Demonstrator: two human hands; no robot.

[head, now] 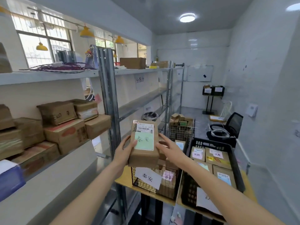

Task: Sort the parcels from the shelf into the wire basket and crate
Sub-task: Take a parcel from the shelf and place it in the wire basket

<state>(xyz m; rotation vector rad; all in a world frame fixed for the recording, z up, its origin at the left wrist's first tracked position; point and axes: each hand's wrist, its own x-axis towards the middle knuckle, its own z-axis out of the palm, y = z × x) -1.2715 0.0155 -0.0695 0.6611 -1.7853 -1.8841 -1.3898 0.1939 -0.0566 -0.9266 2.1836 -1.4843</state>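
Leftward, metal shelf stacked with cardboard boxes; wooden desk below. Left hand gripping parcel; right hand fingers straight, touching its right side, above wire basket; black crate farther right.

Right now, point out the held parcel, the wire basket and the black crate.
held parcel (pixel 143 157): head view, bare cardboard below the green label.
wire basket (pixel 142 184): head view, front mesh wall.
black crate (pixel 209 144): head view, far rim.
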